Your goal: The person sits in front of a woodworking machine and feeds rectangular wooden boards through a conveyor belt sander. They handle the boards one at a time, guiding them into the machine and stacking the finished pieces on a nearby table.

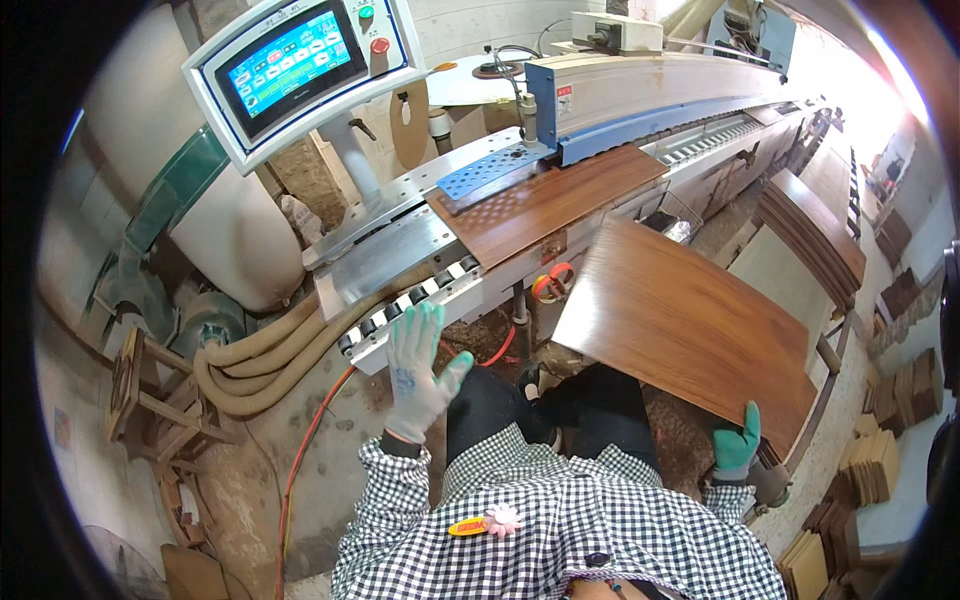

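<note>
My left hand (pixel 418 375), in a white glove with green fingertips, is raised with its fingers stretched out and holds nothing. It is nearest to the roller rail (pixel 410 305) at the front of the machine. My right hand (pixel 736 448), in a green glove, grips the near edge of a brown wood-grain panel (pixel 690 320). That panel is tilted, its glossy face up, between me and the machine. Another wood-grain panel (pixel 550 205) lies flat on the machine bed, partly under a blue perforated plate (pixel 490 172). The fingers under the held panel are hidden.
A control screen (pixel 290 65) with a red button (pixel 380 46) stands at upper left. The long machine housing (pixel 640 90) runs off to the far right. Stacked panels (pixel 815 235) sit at right. Hoses (pixel 250 375) and an orange cable (pixel 300 450) lie on the left.
</note>
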Demonstrator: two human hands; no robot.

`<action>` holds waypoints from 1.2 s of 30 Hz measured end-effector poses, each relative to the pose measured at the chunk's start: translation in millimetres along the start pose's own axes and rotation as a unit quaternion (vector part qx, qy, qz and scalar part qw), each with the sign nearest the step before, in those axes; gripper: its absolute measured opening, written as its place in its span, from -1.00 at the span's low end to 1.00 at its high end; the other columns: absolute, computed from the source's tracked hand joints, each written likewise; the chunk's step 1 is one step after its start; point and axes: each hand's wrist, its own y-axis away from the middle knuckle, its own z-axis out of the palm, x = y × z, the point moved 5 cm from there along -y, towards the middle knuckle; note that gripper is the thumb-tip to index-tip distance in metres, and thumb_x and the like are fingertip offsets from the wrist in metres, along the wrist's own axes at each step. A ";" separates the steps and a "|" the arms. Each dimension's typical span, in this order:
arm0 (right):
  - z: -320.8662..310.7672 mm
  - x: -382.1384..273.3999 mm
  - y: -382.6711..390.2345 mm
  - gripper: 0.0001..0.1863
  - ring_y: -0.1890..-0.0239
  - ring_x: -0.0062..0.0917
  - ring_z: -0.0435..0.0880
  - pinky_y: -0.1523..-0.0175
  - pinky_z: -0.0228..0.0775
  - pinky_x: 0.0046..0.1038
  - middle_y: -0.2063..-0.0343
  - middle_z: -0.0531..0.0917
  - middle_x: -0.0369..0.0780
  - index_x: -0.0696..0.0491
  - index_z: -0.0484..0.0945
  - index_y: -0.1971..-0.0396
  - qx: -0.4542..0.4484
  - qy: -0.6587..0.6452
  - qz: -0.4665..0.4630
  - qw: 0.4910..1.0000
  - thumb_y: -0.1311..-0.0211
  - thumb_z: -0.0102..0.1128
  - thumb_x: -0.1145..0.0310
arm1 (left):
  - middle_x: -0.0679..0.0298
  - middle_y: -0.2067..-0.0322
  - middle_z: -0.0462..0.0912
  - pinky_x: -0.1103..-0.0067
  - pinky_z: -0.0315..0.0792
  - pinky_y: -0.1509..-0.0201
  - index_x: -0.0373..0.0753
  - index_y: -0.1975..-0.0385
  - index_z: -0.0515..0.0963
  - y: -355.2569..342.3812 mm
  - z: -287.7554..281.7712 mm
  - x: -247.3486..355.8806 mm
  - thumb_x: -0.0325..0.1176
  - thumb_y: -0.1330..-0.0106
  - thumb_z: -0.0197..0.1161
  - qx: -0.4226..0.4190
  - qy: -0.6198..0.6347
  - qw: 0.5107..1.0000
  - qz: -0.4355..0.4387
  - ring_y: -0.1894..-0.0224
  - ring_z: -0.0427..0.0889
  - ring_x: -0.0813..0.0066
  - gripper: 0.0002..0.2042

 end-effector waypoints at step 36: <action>75.6 15.0 -88.4 -0.21 -0.45 -0.21 0.21 -0.51 -0.04 -0.17 -0.42 0.27 -0.08 0.08 0.18 -0.43 -0.054 0.925 0.078 0.369 -0.28 0.22 0.07 | 0.04 -0.32 0.38 0.04 0.05 -0.43 -0.05 -0.32 0.41 30.4 -49.2 -111.7 0.08 -0.21 0.37 0.037 -0.244 0.948 -0.200 -0.43 0.19 -0.04 -0.32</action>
